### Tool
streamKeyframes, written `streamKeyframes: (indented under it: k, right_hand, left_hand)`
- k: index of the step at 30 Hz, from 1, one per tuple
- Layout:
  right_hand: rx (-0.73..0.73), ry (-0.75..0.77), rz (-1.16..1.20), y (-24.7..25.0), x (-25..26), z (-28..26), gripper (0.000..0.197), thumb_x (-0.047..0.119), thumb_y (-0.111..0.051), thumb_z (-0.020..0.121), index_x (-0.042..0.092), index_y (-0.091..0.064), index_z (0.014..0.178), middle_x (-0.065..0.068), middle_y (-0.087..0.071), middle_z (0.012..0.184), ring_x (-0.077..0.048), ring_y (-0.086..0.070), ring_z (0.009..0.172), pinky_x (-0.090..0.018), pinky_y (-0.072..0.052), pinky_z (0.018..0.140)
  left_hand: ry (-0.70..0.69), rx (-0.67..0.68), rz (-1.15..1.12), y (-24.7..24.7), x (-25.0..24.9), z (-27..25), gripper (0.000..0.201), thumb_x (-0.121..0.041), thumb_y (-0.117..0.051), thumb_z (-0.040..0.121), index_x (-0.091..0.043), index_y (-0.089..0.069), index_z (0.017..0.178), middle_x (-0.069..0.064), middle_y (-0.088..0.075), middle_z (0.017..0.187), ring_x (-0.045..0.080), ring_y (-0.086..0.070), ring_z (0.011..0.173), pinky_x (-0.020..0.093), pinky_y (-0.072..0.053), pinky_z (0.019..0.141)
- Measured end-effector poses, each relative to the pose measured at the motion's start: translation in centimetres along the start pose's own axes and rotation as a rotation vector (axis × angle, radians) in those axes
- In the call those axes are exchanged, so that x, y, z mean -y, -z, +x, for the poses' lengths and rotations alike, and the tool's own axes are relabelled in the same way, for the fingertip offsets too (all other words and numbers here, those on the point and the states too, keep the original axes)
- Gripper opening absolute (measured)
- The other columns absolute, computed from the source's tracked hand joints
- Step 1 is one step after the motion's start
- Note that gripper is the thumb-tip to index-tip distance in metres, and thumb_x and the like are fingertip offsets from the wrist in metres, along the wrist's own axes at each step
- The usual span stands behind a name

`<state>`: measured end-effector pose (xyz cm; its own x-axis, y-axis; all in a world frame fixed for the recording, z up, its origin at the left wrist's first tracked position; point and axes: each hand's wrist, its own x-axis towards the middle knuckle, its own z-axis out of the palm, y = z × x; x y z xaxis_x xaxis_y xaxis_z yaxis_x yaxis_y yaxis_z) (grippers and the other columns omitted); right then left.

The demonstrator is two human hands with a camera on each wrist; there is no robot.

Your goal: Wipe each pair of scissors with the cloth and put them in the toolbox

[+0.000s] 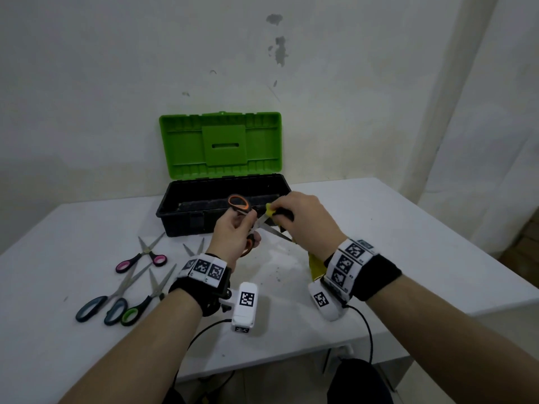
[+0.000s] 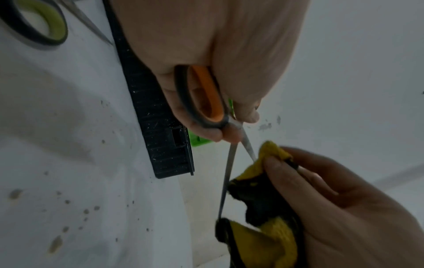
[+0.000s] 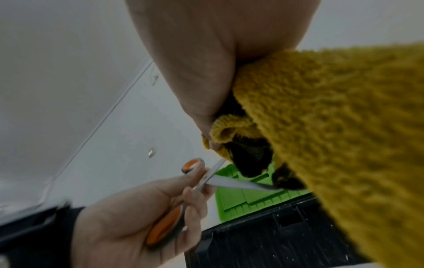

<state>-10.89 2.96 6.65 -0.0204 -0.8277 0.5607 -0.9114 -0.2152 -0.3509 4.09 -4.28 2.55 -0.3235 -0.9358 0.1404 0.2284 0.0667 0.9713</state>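
Observation:
My left hand [image 1: 237,228] grips the orange-handled scissors [image 1: 239,203] by their handles, in front of the open toolbox [image 1: 186,212]. The blades are spread apart [image 2: 226,179]. My right hand [image 1: 300,218] holds the yellow and black cloth [image 1: 316,266] and pinches a fold of it over one blade [image 2: 249,147]. In the right wrist view the cloth [image 3: 332,127] fills the right side, with the scissors [image 3: 231,184] below it. The toolbox has a black base and a raised green lid [image 1: 221,144].
Several more scissors lie on the white table [image 1: 408,228] at the left: a pink-handled pair [image 1: 141,259], a grey-handled pair [image 1: 102,307], a green-handled pair [image 1: 137,310], and blade tips [image 1: 194,249] by my left wrist. Walls stand close behind; cables hang over the near edge.

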Motion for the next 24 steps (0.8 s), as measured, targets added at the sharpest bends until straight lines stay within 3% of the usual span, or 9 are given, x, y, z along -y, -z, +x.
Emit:
streamKeyframes:
  k: [5,10,12,15,17,20,22,24]
  right_hand:
    - [0.119,0.061,-0.090,-1.6,0.6,-0.7,0.026,0.027,-0.054,0.097,0.023,-0.067,0.119,-0.003,-0.056,0.102,-0.022,-0.057,0.089,-0.040,-0.051,0.073]
    - [0.002,-0.145,-0.111,-0.7,-0.8,0.6,0.024,0.024,-0.051,0.098,0.019,-0.067,0.115,-0.004,-0.056,0.106,-0.028,-0.058,0.092,-0.043,-0.051,0.076]
    - [0.008,-0.070,-0.081,-0.8,-0.4,0.5,0.022,0.024,-0.053,0.097,0.018,-0.068,0.113,-0.003,-0.057,0.106,-0.026,-0.058,0.091,-0.042,-0.051,0.074]
    - [0.135,0.091,-0.080,-1.3,0.7,-0.5,0.016,0.021,-0.055,0.095,0.016,-0.067,0.104,-0.004,-0.056,0.102,-0.025,-0.057,0.086,-0.043,-0.050,0.071]
    - [0.103,0.036,-0.082,-1.1,-0.2,-0.3,0.010,0.016,-0.055,0.092,0.015,-0.064,0.097,-0.003,-0.055,0.098,-0.025,-0.056,0.083,-0.045,-0.050,0.070]
    - [-0.086,-0.109,-0.020,-0.2,-2.0,0.3,0.008,0.013,-0.056,0.092,0.015,-0.063,0.093,-0.002,-0.055,0.093,-0.024,-0.055,0.078,-0.045,-0.050,0.070]
    - [-0.119,-0.058,0.016,0.0,-1.8,0.0,0.010,0.014,-0.057,0.092,0.014,-0.066,0.096,-0.002,-0.058,0.093,-0.023,-0.056,0.079,-0.045,-0.051,0.070]
    - [-0.035,0.069,0.016,-0.5,-0.7,-0.7,0.013,0.012,-0.057,0.092,0.012,-0.068,0.099,-0.005,-0.060,0.098,-0.025,-0.059,0.081,-0.045,-0.051,0.070]
  left_hand:
    - [-0.059,-0.016,0.056,-0.5,-0.1,-0.5,0.018,-0.012,-0.059,0.098,0.000,-0.057,0.085,0.010,-0.056,0.069,0.019,-0.051,0.047,0.029,-0.047,0.049]
    - [-0.041,-0.075,0.039,-0.2,0.1,-0.2,0.022,-0.008,-0.059,0.098,-0.002,-0.053,0.078,0.011,-0.045,0.069,0.023,-0.042,0.054,0.025,-0.045,0.047]
    - [-0.044,-0.076,0.047,-0.3,0.1,0.0,0.022,-0.008,-0.059,0.098,-0.002,-0.052,0.078,0.012,-0.044,0.068,0.023,-0.042,0.052,0.026,-0.044,0.046]
    - [-0.054,-0.039,0.086,-0.5,0.0,0.0,0.022,-0.010,-0.058,0.099,-0.001,-0.054,0.080,0.011,-0.047,0.064,0.021,-0.045,0.045,0.030,-0.043,0.048]
    - [-0.039,-0.039,0.087,-0.5,0.0,0.0,0.020,-0.011,-0.057,0.100,0.000,-0.055,0.083,0.012,-0.047,0.064,0.018,-0.046,0.044,0.028,-0.045,0.047]
    - [0.000,-0.061,0.054,-0.1,-0.1,0.1,0.017,-0.010,-0.056,0.100,0.001,-0.056,0.087,0.014,-0.046,0.068,0.018,-0.046,0.047,0.024,-0.046,0.046]
    - [0.008,-0.073,0.042,-0.1,-0.1,0.1,0.018,-0.010,-0.056,0.100,0.000,-0.055,0.085,0.013,-0.047,0.068,0.019,-0.045,0.050,0.023,-0.046,0.046]
    - [0.008,-0.066,0.043,-0.2,-0.2,0.1,0.019,-0.010,-0.056,0.100,-0.001,-0.053,0.083,0.010,-0.045,0.066,0.020,-0.045,0.049,0.025,-0.046,0.046]
